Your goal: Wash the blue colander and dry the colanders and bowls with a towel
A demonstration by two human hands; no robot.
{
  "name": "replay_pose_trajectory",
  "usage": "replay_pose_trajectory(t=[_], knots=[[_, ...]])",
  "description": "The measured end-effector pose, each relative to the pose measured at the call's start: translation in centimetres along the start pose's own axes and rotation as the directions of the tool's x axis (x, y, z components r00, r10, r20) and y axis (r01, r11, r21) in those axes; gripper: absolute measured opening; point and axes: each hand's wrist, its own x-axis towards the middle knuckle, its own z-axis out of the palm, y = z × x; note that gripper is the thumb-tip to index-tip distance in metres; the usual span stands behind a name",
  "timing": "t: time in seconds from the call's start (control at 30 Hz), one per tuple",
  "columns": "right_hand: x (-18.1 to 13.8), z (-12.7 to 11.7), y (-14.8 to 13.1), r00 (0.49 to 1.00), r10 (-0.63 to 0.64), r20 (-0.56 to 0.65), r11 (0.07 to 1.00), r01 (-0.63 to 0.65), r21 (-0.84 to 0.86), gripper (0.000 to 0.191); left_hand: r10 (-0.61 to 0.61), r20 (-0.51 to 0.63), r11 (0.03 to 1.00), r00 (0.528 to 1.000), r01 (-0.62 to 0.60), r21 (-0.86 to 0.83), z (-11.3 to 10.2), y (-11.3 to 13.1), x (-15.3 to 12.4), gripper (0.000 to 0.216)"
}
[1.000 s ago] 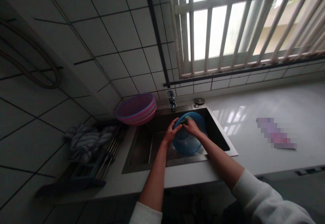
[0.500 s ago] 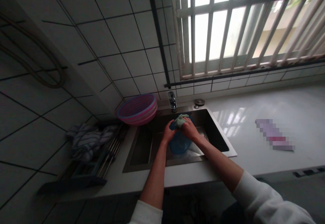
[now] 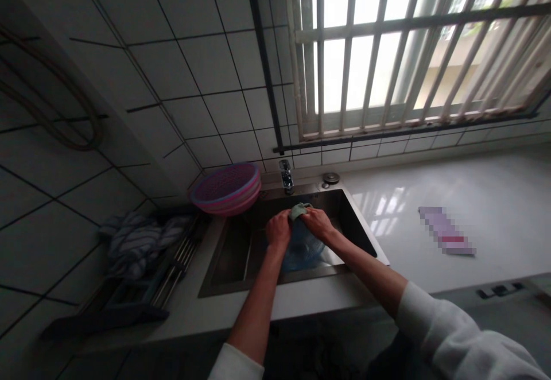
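One counter (image 3: 451, 185), pale and glossy, below one barred window (image 3: 387, 53). One steel sink (image 3: 228, 259) set into the counter. One dish rack (image 3: 133, 297) left of the sink, carrying one striped towel (image 3: 138, 236). One stack of pink baskets (image 3: 226, 187) at the sink's far left corner (number in the stack not discernible). One blue basket (image 3: 303, 251) over the sink basin, tilted, held between two hands. Left hand (image 3: 279, 229) clenched on the left rim of the blue basket. Right hand (image 3: 316, 223) grasping one green cloth (image 3: 298, 210), pressed against the basket's upper rim, just beside the left hand. Mesh body of the blue basket showing below and between both hands. One faucet (image 3: 284, 176) behind the cloth; one round cap (image 3: 330, 178) just right of the faucet.
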Motion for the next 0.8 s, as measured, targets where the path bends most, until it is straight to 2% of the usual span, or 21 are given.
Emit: replay_pose_trajectory(t=[0.1,0.17,0.23,0.3,0.47,0.57,0.6,0.67,0.73,0.8], knots=[[-0.8,0.6,1.9,0.991,0.133,0.007,0.991,-0.133,0.001,0.035,-0.106,-0.044,0.994,0.993,0.107,0.015,-0.7,-1.1,-0.2,0.043],[-1.3,1.0,3.4,0.959,0.283,0.001,0.959,-0.283,0.000,0.036,-0.226,-0.081,0.974,0.971,0.224,-0.040,-1.1,-2.7,-0.2,0.041],[-1.5,1.3,4.4,0.927,0.375,-0.015,0.927,-0.374,0.031,0.035,-0.314,-0.114,0.946,0.942,0.302,-0.117,-1.3,-4.0,-0.2,0.040],[-1.4,1.5,4.4,0.931,0.363,-0.048,0.929,-0.358,0.090,0.031,-0.313,-0.118,0.940,0.942,0.290,-0.178,-1.0,-4.3,-0.1,0.039],[-0.7,2.0,1.5,0.987,0.148,-0.057,0.985,-0.142,0.103,0.026,-0.058,-0.063,0.971,0.996,0.042,-0.234,0.7,-1.9,-0.3,0.039],[-0.5,2.3,0.6,0.998,0.047,-0.028,0.997,-0.045,0.070,0.028,0.006,-0.020,0.974,1.000,-0.010,-0.225,0.8,-1.5,-0.3,0.038],[-0.5,2.4,0.8,0.998,0.062,-0.028,0.996,-0.060,0.067,0.029,-0.014,-0.021,0.976,1.000,0.009,-0.217,0.7,-1.9,-0.3,0.038],[-0.6,2.3,1.7,0.987,0.155,-0.047,0.986,-0.151,0.075,0.029,-0.133,-0.066,0.971,0.989,0.117,-0.207,0.3,-3.0,-0.2,0.037],[-0.7,2.2,2.9,0.958,0.274,-0.087,0.959,-0.266,0.099,0.029,-0.260,-0.134,0.948,0.956,0.226,-0.226,0.0,-4.1,-0.1,0.038],[-0.9,2.1,3.6,0.932,0.342,-0.119,0.936,-0.328,0.126,0.029,-0.292,-0.168,0.937,0.942,0.245,-0.250,-0.1,-4.5,0.0,0.038]])
